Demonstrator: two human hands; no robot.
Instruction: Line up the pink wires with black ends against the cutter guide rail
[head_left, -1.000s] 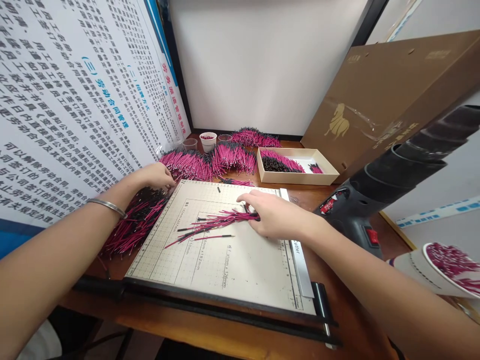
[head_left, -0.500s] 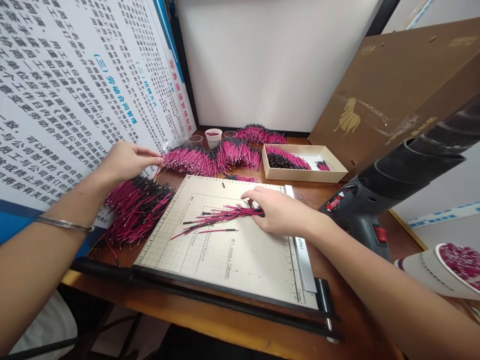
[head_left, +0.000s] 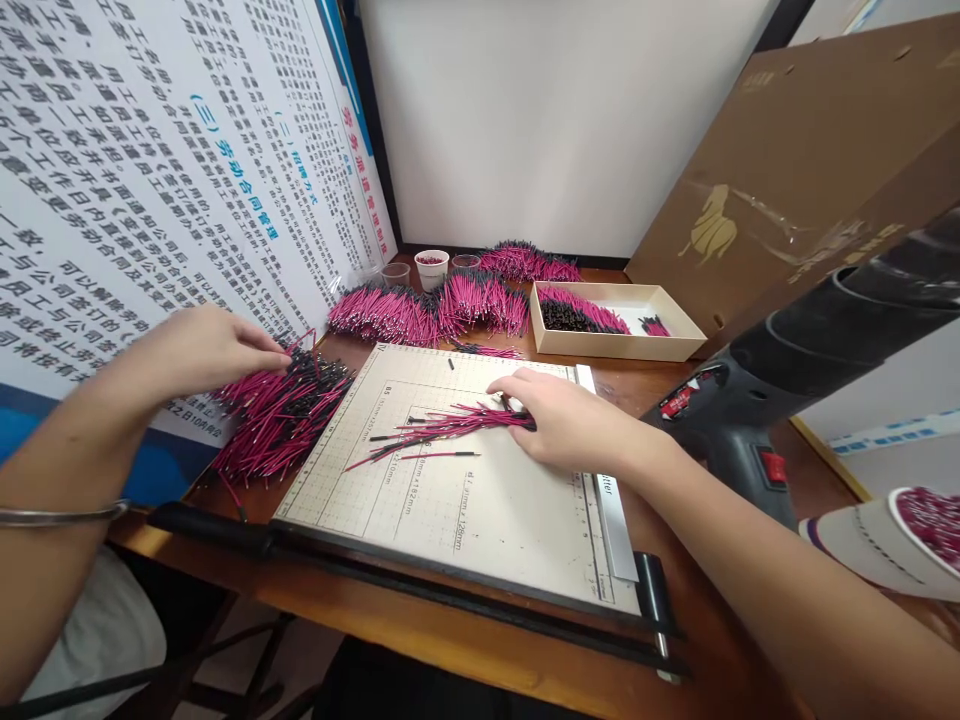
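My left hand (head_left: pixel 214 350) is raised at the left with thumb and fingertips pinched together on a thin red wire (head_left: pixel 304 338). Just under it spreads a loose heap of red wires with black ends (head_left: pixel 289 425). My right hand (head_left: pixel 562 415) rests on the paper cutter's board (head_left: pixel 517 520), fingers curled round the black ends of a bunch of red wires (head_left: pixel 450 425). Their free ends fan out leftward across the printed grid. One single wire (head_left: pixel 439 456) lies apart, below the bunch, and a short black piece (head_left: pixel 451 364) lies above it.
The cutter's black handle (head_left: pixel 210 525) runs along the front edge. Behind stand wire piles (head_left: pixel 390 315), a paper cup (head_left: pixel 431 268) and a cream box (head_left: pixel 622 345) with wires. A heat gun (head_left: pixel 739 440) and a larger cup (head_left: pixel 877 550) are at the right.
My left hand has moved left and slightly down, away from the back wire pile to above the left heap. My right hand keeps its hold on the bunch.
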